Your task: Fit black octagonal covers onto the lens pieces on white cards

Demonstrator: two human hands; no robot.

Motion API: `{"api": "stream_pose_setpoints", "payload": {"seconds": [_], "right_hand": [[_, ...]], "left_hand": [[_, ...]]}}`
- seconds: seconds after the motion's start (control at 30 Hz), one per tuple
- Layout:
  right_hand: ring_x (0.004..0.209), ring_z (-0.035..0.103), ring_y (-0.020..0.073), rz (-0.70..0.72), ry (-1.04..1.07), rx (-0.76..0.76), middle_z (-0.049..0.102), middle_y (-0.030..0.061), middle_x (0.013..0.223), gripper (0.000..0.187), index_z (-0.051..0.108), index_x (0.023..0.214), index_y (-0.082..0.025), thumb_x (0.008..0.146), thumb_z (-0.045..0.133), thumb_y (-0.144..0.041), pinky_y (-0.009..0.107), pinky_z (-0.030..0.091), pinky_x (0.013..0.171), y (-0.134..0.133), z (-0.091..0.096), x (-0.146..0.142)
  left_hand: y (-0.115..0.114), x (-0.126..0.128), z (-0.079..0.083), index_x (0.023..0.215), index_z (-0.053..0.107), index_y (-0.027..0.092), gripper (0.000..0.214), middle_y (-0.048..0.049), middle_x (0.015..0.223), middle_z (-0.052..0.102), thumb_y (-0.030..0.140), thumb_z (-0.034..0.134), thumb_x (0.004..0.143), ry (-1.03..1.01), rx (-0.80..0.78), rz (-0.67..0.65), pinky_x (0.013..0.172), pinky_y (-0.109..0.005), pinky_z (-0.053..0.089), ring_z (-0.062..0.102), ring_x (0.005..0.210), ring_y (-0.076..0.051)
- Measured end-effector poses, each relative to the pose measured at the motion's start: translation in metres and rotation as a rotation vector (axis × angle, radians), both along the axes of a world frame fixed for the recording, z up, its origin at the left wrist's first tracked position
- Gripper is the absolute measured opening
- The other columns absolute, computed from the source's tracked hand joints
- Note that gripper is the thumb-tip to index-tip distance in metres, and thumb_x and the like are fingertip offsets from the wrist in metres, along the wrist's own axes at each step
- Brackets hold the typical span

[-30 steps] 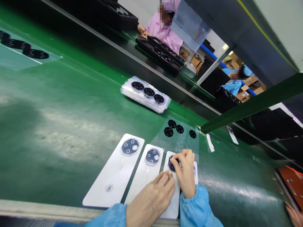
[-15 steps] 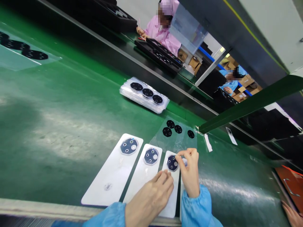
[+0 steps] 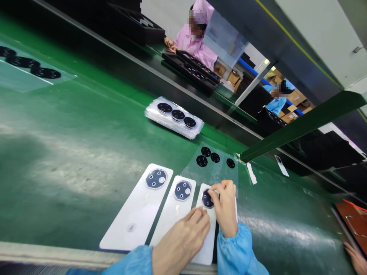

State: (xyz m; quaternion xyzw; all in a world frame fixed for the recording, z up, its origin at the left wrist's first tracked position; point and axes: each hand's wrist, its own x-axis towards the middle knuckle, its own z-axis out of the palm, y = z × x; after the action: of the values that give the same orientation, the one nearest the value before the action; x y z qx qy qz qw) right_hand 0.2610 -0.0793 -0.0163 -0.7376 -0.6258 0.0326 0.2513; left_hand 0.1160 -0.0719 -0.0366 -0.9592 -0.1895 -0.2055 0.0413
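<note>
Several white phone back covers lie in a row along the bench's front edge, among them the leftmost cover (image 3: 134,214) and the middle cover (image 3: 168,217). Both carry a dark octagonal camera piece with round holes. My left hand (image 3: 183,238) rests on the third cover (image 3: 207,242), fingers laid loosely below its camera area. My right hand (image 3: 225,206) is closed in a pinch, thumb and index at the upper right edge of the black octagonal sticker (image 3: 207,199) on that cover. The fingertips partly hide the sticker. Another cover is mostly concealed behind my right hand.
Behind the covers lies a clear sheet (image 3: 190,170) with several black octagonal stickers. A stack of sticker sheets (image 3: 172,128) stands farther back; another sheet (image 3: 28,82) is far left. A green post (image 3: 298,122) rises at right. A person's hand (image 3: 355,258) shows lower right.
My right hand has shifted slightly left, its fingertips now covering more of the black sticker. My left hand stays in place on the cover.
</note>
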Motion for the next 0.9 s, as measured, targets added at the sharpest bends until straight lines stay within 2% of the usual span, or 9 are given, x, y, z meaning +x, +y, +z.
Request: {"api": "stream_pose_setpoints", "payload": {"seconds": [0.17,0.4,0.47,0.57,0.63,0.73,0.83,0.9], "right_hand": [[0.081,0.040,0.0190,0.022,0.001,-0.025,0.038,0.0013,0.083,0.020,0.058,0.075,-0.021,0.088,0.046,-0.011,0.034,0.037,0.074,-0.001,0.002,-0.001],[0.081,0.042,0.0192,-0.018,0.092,-0.013,0.041,0.0011,0.082,0.018,0.059,0.073,-0.022,0.086,0.050,-0.015,0.034,0.038,0.074,0.003,0.000,0.003],[0.083,0.044,0.0193,-0.030,0.114,0.002,0.044,0.0012,0.082,0.018,0.059,0.071,-0.022,0.086,0.051,-0.016,0.034,0.038,0.075,0.003,0.005,0.009],[0.089,0.046,0.0204,-0.125,0.166,0.091,0.048,0.0029,0.087,0.013,0.058,0.077,-0.021,0.087,0.050,-0.023,0.034,0.038,0.077,-0.010,0.017,0.016],[0.082,0.049,0.0190,-0.140,0.300,0.114,0.051,0.0025,0.086,0.014,0.057,0.076,-0.021,0.086,0.053,-0.029,0.031,0.038,0.072,-0.025,0.023,0.012],[0.072,0.050,0.0166,-0.032,0.599,0.048,0.053,0.0012,0.077,0.019,0.056,0.071,-0.021,0.085,0.055,-0.033,0.027,0.039,0.065,-0.048,0.017,-0.008],[0.068,0.053,0.0165,0.001,0.826,0.057,0.054,0.0015,0.072,0.023,0.059,0.070,-0.020,0.083,0.057,-0.039,0.026,0.041,0.062,-0.059,0.003,-0.031],[0.066,0.054,0.0166,0.023,0.899,0.039,0.056,0.0023,0.070,0.026,0.063,0.071,-0.020,0.082,0.058,-0.042,0.026,0.043,0.061,-0.060,-0.004,-0.041]], "left_hand": [[0.000,-0.001,0.001,0.094,0.058,0.009,0.025,-0.0093,0.094,0.062,0.002,0.044,0.075,-0.021,0.008,0.002,0.087,-0.034,0.041,0.057,0.091,-0.022],[-0.001,-0.001,0.001,0.097,0.056,0.010,0.024,-0.0096,0.099,0.062,0.002,0.041,0.080,0.003,-0.040,-0.013,0.087,-0.033,0.040,0.055,0.095,-0.021],[0.000,0.000,0.002,0.097,0.056,0.009,0.024,-0.0107,0.099,0.062,0.001,0.041,0.080,0.008,-0.045,-0.018,0.088,-0.034,0.040,0.056,0.095,-0.021],[0.001,0.000,0.005,0.092,0.056,0.009,0.020,-0.0111,0.099,0.062,0.000,0.044,0.079,-0.025,-0.086,-0.026,0.086,-0.035,0.044,0.057,0.095,-0.022],[0.003,-0.001,0.008,0.088,0.055,0.012,0.016,-0.0074,0.092,0.062,0.002,0.046,0.080,-0.079,-0.210,-0.027,0.075,-0.033,0.049,0.059,0.086,-0.022],[0.002,-0.007,0.013,0.093,0.052,0.015,0.010,-0.0046,0.087,0.061,0.012,0.045,0.087,-0.255,-0.443,0.030,0.058,-0.028,0.050,0.060,0.077,-0.020],[-0.003,-0.020,0.014,0.095,0.052,0.016,0.022,-0.0043,0.084,0.061,0.022,0.030,0.095,-0.453,-0.543,0.046,0.055,-0.023,0.050,0.062,0.072,-0.015],[-0.007,-0.033,0.013,0.094,0.054,0.017,0.030,-0.0034,0.082,0.062,0.024,0.025,0.097,-0.486,-0.568,0.019,0.055,-0.019,0.049,0.062,0.069,-0.012]]}}
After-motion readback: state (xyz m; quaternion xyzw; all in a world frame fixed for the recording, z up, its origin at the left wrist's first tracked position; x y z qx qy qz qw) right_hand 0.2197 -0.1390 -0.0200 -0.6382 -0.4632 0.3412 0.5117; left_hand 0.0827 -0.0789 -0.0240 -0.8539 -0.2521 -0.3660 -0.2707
